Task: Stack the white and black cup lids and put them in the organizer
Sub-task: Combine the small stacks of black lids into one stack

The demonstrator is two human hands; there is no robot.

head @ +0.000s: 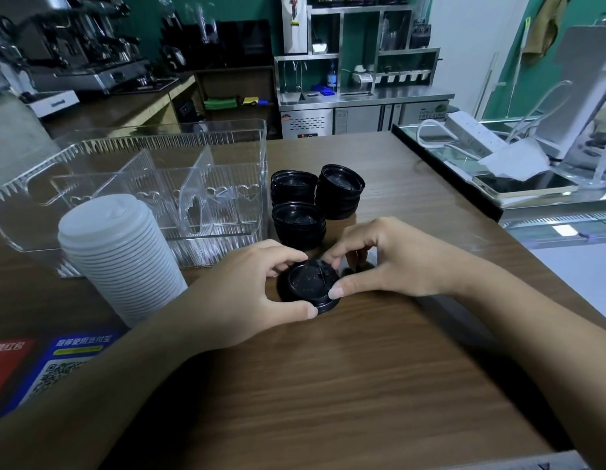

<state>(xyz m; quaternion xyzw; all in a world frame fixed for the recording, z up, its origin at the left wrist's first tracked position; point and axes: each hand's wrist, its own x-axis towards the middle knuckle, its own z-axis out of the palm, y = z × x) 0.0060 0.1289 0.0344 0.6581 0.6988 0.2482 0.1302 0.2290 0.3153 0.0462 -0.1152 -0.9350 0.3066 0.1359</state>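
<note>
Item 1, black lid stack in hand [310, 288]: a short pile of black cup lids on the wooden bench [328, 385], near the middle of my view. I see the left hand [247, 293] curled round its left rim, thumb at the near edge and fingers over the far edge; this grip is grasping the pile. The right hand [379, 262] pinches the right rim, thumb at the near side and forefinger at the far side, the other fingers curled behind; this grip is likewise grasping the pile.

Item 2, three further black lid stacks: one [298, 222] just beyond the held pile, one [293, 184] behind it, and a taller one [338, 191] leaning slightly, to their right. All three stand close together on the bench, just beside the organizer's right wall.

Item 3, white lid stack [120, 256]: a tall column of white cup lids, upright on the bench, left of the hands and in front of the organizer.

Item 4, clear organizer [227, 144]: a transparent ribbed plastic box with dividers and heart cut-outs, at the left rear of the bench. I can make out no lids inside it.

Item 5, payment stickers with a QR code [54, 364]: flat on the bench at the near left edge.

Item 6, phone [522, 188]: lying on the glass counter to the right.
</note>
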